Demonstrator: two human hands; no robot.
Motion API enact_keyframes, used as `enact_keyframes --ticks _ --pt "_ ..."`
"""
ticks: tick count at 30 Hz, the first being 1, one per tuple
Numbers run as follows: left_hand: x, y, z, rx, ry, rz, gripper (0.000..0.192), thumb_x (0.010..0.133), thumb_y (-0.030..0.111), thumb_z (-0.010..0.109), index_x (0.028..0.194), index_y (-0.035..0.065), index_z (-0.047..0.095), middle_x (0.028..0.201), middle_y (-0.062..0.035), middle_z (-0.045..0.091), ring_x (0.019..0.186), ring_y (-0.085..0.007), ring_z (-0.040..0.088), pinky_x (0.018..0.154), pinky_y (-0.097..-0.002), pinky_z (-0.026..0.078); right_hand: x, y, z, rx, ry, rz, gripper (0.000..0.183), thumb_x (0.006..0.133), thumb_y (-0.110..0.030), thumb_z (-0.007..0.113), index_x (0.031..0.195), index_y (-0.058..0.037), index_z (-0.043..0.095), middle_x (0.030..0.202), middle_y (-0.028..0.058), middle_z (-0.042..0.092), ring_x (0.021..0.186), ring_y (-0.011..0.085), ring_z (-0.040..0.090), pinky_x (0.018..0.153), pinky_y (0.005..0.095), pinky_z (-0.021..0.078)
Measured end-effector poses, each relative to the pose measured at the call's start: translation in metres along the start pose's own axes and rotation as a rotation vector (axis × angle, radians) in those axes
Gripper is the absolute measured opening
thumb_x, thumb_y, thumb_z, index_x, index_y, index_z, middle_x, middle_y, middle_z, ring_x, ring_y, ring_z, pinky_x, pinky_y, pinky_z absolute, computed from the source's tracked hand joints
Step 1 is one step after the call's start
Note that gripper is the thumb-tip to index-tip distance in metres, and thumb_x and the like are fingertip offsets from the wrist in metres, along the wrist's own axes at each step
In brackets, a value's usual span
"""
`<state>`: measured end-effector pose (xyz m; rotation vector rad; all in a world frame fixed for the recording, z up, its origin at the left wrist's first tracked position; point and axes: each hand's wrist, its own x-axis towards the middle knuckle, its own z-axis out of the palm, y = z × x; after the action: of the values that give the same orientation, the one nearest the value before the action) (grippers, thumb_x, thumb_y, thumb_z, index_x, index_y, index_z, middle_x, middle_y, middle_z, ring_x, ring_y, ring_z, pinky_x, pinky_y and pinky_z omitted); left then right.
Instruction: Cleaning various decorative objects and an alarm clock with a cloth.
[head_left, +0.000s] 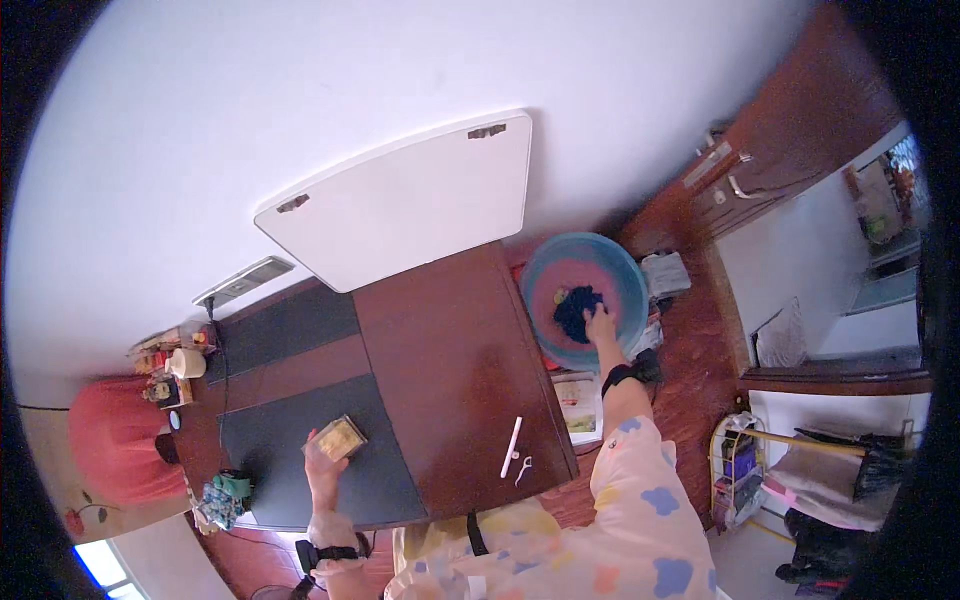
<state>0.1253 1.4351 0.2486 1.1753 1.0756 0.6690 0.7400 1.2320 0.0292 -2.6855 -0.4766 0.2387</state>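
Observation:
My left hand (327, 463) grips a small flat case with a clear edge and a gold-coloured face (339, 439), held over the dark mat on the wooden desk (442, 352). Off to the right, my right hand (600, 324) reaches down into a round blue and pink plastic basin (626, 274). Its fingers are on a dark cloth (576, 311) lying in the basin; how firmly they hold it is hard to tell. A small yellowish thing lies by the cloth. On the desk between my hands lie a white pen-like stick (511, 448) and a white floss pick (524, 471).
A white folded board (405, 195) leans on the wall behind the desk. A power strip (247, 281), a white jar (187, 363) and a teal patterned cloth item (223, 499) are at the left. Bags (666, 274) lie beyond the basin; a clothes rack (795, 442) stands right.

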Motion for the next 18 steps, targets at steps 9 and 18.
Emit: enact_keyframes --ticks 9,18 --pt "-0.003 -0.009 -0.038 0.271 0.169 -0.019 0.093 0.064 -0.006 0.08 0.143 0.0026 0.033 0.121 -0.0085 0.056 0.109 -0.02 0.057 0.094 -0.0329 0.049 -0.007 -0.035 0.019 -0.154 -0.407 0.067 0.038 0.086 -0.03 0.063 0.116 -0.0063 0.061 0.112 0.0242 0.061 0.106 0.0397 0.06 0.089 0.0476 0.0501" --pt "-0.045 0.023 0.011 0.267 -0.052 -0.82 0.021 0.086 0.022 0.072 0.093 0.007 0.058 0.072 0.0027 0.053 0.064 -0.0081 0.05 0.054 -0.0232 0.042 0.006 0.023 0.019 -0.231 -0.384 -0.077 0.041 0.071 -0.012 0.066 0.11 -0.0008 0.061 0.1 0.0261 0.065 0.098 0.0407 0.063 0.086 0.049 0.0504"
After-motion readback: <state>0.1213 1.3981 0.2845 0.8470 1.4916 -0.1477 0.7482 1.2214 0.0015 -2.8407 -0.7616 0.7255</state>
